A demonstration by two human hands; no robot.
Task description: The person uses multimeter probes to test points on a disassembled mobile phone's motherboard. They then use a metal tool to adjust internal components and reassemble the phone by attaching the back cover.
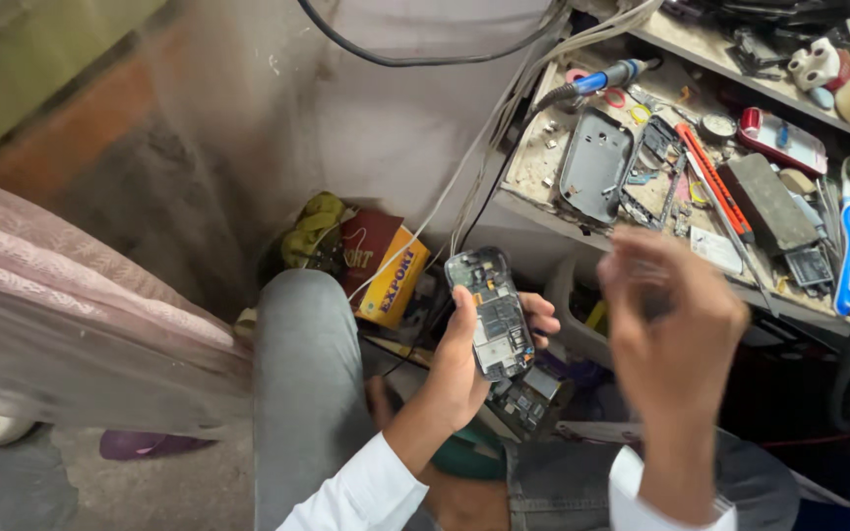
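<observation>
My left hand (pixel 464 369) grips an opened phone (pixel 492 310) with its back cover off, so the circuit board and metal shields show. It is held upright over my lap. My right hand (pixel 674 329) is raised to the right of the phone, blurred, with its fingers curled together. Whether it holds anything small I cannot tell. A grey phone back cover (pixel 594 162) lies on the workbench (pixel 533 187) above my hands.
The bench carries a blue-handled soldering iron (pixel 610 77), an orange-handled tool (pixel 715 182), a grey block (pixel 769 202), a blue toothbrush (pixel 848 246) and small parts. Cables (pixel 504 108) hang down the wall. A yellow and red box (pixel 391 275) sits by my knee (pixel 302 324).
</observation>
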